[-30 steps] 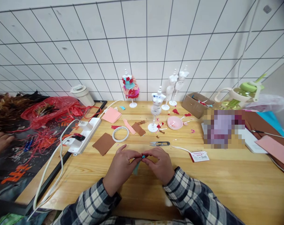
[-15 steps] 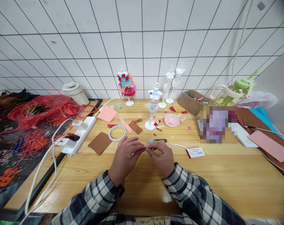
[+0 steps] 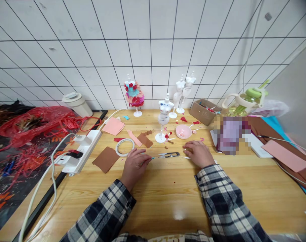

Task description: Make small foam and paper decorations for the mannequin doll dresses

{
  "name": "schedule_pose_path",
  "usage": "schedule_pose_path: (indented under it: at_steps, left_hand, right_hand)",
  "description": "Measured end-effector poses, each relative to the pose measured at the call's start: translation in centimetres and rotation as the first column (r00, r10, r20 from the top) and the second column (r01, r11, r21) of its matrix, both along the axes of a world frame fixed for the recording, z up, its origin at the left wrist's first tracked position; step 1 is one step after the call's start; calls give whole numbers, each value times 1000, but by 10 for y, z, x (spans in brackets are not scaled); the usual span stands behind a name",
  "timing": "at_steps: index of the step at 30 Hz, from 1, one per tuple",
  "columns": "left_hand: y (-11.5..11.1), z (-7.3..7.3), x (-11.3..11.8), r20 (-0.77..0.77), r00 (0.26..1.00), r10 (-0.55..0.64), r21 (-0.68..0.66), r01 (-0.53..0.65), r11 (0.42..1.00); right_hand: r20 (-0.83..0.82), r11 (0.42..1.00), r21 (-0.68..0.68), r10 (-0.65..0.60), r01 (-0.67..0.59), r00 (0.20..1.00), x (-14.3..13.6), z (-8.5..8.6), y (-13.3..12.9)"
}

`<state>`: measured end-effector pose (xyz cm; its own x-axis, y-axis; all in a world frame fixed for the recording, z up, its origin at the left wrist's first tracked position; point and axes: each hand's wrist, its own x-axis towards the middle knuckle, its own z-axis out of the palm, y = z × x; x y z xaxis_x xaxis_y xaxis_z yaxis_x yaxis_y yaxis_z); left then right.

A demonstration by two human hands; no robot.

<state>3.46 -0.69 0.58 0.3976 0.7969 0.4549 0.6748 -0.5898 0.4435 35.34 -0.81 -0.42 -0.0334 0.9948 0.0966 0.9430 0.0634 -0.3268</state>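
My left hand [image 3: 135, 166] is pinched shut on a small blue-green scrap [image 3: 153, 158], just left of the thread snips [image 3: 168, 155]. To the right of the snips, my right hand [image 3: 199, 154] reaches down to the table with thumb and fingertips slightly apart. Its fingertips are near a tiny white bit, and the end of a white strap [image 3: 185, 157] shows beneath them. Beyond the snips stands a white mini dress form [image 3: 164, 116] with blue marks on its chest. A pink dish [image 3: 183, 131] lies past my right hand.
A tape roll [image 3: 124, 147] and brown sheet [image 3: 106, 159] lie left. Behind them are pink sheets [image 3: 114, 125] and a decorated dress form [image 3: 135, 95]. A power strip [image 3: 81, 153] with cables lines the left edge. A cardboard box [image 3: 204, 112] and a bottle [image 3: 246, 101] stand back right.
My hands, fingertips together before, have parted. The right hand has moved right, covering the white tag; the left stays near its place with the blue-green scrap showing. The view has tilted slightly.
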Motion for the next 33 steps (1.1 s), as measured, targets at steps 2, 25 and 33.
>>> schedule_pose_path:
  at_steps: [2,25,33]
  left_hand:
    - [-1,1,1,4,1000,8,-32,-7,999]
    - [-17,12,24,388,830,400,-682,-33,731]
    - [-17,8,25,395,836,382,-652,-38,757]
  right_hand:
    - [26,1000,15,-19,18,1000,-6,-2,1]
    - [-935,966,-222,-171,-135,310,-143,7,-29]
    - [-921,981,-194,-183,2,345,-152,-1,-29]
